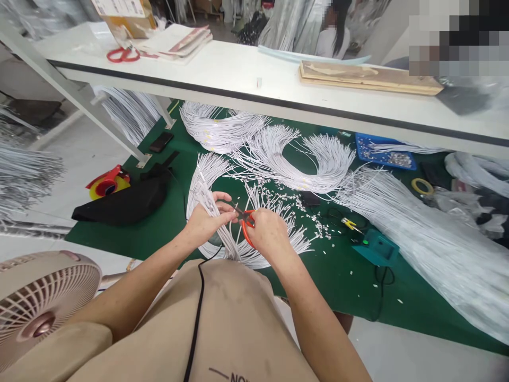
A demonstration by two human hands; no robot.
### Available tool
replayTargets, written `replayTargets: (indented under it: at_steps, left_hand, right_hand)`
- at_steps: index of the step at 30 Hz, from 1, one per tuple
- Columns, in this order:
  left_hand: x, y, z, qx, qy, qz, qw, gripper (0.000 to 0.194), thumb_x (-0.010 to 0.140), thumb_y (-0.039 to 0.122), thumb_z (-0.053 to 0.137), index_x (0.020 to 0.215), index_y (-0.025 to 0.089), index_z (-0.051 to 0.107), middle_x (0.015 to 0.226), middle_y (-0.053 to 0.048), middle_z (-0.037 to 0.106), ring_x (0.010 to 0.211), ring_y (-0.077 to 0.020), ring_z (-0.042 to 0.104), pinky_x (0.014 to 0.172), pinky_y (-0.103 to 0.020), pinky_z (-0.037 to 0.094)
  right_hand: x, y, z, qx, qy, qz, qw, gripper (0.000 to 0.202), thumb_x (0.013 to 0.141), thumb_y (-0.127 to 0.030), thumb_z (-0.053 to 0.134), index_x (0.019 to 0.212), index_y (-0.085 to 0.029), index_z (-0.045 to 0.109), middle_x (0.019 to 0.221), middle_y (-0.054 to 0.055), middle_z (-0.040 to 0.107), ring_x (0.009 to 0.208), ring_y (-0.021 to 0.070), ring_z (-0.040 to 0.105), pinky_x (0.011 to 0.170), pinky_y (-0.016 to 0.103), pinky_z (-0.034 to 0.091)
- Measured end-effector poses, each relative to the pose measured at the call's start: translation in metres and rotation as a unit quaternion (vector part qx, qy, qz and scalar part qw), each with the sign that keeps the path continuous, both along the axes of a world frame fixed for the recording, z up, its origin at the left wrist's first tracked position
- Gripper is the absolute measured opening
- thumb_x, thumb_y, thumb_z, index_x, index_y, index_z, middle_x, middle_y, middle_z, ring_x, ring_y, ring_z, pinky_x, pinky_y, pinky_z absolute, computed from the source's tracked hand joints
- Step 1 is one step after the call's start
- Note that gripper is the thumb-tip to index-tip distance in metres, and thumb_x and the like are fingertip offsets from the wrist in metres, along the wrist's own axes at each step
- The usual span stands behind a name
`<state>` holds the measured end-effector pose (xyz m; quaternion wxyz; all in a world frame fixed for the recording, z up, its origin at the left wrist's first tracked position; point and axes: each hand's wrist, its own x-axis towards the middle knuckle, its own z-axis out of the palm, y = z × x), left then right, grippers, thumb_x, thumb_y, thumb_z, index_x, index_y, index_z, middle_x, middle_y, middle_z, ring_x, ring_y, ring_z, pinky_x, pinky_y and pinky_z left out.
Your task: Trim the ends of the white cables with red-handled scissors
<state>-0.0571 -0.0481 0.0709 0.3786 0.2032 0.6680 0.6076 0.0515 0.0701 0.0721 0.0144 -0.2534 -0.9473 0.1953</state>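
Note:
My left hand [205,220] is closed around several thin white wires [207,197], part of a curved bundle lying before me. Its thumb and fingertips pinch near a wire end; what exactly sits in the pinch is too small to tell. My right hand [271,233] grips scissors [246,234] with orange-red handles, their dark blades touching or nearly touching the left fingertips. Behind the right hand fans the other end of a white wire bundle [296,241]. Small white and metallic bits [314,220] lie scattered on the green tabletop [334,281] beside it.
More wire bundles [222,132] lie farther back, under a white shelf [238,69]. A red tape dispenser [109,183] and black pouch [127,201] are at left. At right are a blue tray [363,146], a teal device [376,248] and plastic-wrapped wires [429,239]. A fan [43,307] stands lower left.

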Motion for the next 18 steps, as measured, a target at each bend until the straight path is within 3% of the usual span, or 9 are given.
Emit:
replayTargets:
  at_steps: [4,7,10,13,15,18]
  left_hand:
    - [0.002,0.0,0.002,0.008,-0.009,-0.006,1.0,0.037,0.069,0.025,0.067,0.097,0.018,0.043,0.073,0.0,0.066,0.07,-0.018,0.066,0.06,-0.026,0.043]
    - [0.002,0.0,0.005,0.012,-0.014,-0.019,1.0,0.035,0.071,0.026,0.065,0.095,0.019,0.041,0.074,-0.001,0.067,0.069,-0.0169,0.065,0.059,-0.025,0.042]
    - [0.003,-0.001,0.007,0.017,-0.022,-0.038,0.999,0.033,0.073,0.027,0.064,0.094,0.019,0.039,0.075,-0.002,0.067,0.066,-0.015,0.062,0.059,-0.025,0.041]
    - [0.002,-0.001,0.006,0.034,-0.038,-0.06,0.997,0.033,0.073,0.027,0.064,0.093,0.02,0.039,0.075,-0.002,0.066,0.066,-0.0142,0.061,0.06,-0.026,0.041]
    - [0.002,-0.002,0.005,0.043,-0.051,-0.074,0.995,0.033,0.072,0.028,0.064,0.094,0.02,0.039,0.075,-0.002,0.066,0.065,-0.0142,0.06,0.061,-0.027,0.042]
    - [0.0,-0.003,0.004,0.041,-0.067,-0.092,0.993,0.035,0.072,0.029,0.064,0.096,0.02,0.039,0.076,-0.003,0.066,0.064,-0.0144,0.059,0.061,-0.028,0.042]
  right_hand:
    - [0.004,0.002,-0.004,-0.032,0.014,-0.011,0.999,0.03,0.079,-0.041,0.052,0.061,-0.018,0.061,0.068,0.008,0.059,0.061,0.0179,0.053,0.053,0.029,0.031]
    - [0.005,0.009,-0.003,-0.145,0.058,-0.038,0.987,0.024,0.075,-0.038,0.055,0.063,-0.018,0.06,0.066,0.004,0.057,0.058,0.0152,0.05,0.052,0.027,0.032]
    - [0.002,0.016,0.002,-0.319,0.169,-0.037,0.932,0.018,0.075,-0.033,0.054,0.077,-0.018,0.064,0.073,0.001,0.058,0.063,0.0124,0.051,0.059,0.026,0.038]
    - [-0.003,0.019,0.007,-0.456,0.231,0.014,0.859,0.021,0.076,-0.029,0.054,0.091,-0.019,0.065,0.074,0.0,0.059,0.068,0.0116,0.053,0.068,0.027,0.041]
    - [-0.006,0.02,0.009,-0.499,0.237,0.042,0.832,0.02,0.076,-0.028,0.055,0.09,-0.019,0.066,0.07,-0.001,0.06,0.07,0.0122,0.054,0.073,0.028,0.041]
    - [-0.008,0.021,0.008,-0.517,0.229,0.051,0.823,0.017,0.074,-0.031,0.058,0.085,-0.019,0.067,0.071,-0.001,0.06,0.07,0.0128,0.054,0.073,0.028,0.041]
